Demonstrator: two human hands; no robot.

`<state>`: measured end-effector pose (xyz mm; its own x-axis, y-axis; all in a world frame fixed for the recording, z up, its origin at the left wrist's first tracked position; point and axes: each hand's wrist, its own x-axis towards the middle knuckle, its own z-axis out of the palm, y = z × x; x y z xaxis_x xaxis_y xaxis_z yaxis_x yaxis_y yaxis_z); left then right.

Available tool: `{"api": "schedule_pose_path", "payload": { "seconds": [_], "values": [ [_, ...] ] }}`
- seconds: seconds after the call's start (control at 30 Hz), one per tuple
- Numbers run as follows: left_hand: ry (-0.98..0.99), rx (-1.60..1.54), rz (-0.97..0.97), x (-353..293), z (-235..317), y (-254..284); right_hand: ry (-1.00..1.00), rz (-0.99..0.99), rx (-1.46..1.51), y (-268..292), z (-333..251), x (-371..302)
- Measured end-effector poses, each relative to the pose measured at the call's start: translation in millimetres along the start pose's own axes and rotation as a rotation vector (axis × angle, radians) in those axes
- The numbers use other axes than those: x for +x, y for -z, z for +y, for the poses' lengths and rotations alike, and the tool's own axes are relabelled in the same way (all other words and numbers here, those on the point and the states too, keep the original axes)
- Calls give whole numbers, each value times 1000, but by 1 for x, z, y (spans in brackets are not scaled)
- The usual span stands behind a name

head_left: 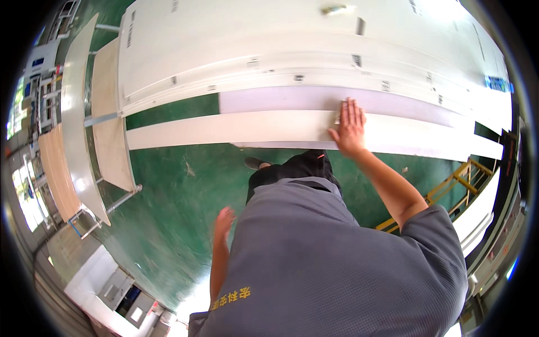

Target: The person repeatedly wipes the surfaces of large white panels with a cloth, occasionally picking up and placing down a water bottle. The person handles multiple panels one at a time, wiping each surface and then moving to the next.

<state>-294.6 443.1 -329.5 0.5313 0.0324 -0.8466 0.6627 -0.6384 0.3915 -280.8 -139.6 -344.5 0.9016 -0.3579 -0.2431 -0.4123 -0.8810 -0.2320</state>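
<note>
My right hand [351, 130] lies flat on a long white board strip [269, 124], its fingers stretched out toward the far edge. A sliver of something small and pale [338, 117] shows at the left side of these fingers; the palm hides the rest. Behind the strip runs a wide pale lilac panel [269, 100], partly covered by it. My left hand [224, 220] hangs beside my body, away from the boards. It is small and smeared, so its fingers do not show clearly.
Large white boards [224, 33] fill the far side, with a small object [334, 9] on top. Pale panels [109, 112] lean on a metal frame at left. A yellow metal frame [455, 182] stands at right. Green floor [168, 185] lies below.
</note>
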Motion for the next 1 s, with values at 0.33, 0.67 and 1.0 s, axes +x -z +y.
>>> {"api": "schedule_pose_path", "payload": {
  "seconds": [0.33, 0.67, 1.0],
  "values": [
    [-32, -94, -93, 68, -63, 117, 392, 118, 202, -80, -305, 89],
    [62, -68, -27, 118, -80, 303, -49, 542, -48, -134, -231, 61],
    [-85, 21, -26, 123, 22, 339, -282, 144, -176, -65, -106, -40]
  ]
}}
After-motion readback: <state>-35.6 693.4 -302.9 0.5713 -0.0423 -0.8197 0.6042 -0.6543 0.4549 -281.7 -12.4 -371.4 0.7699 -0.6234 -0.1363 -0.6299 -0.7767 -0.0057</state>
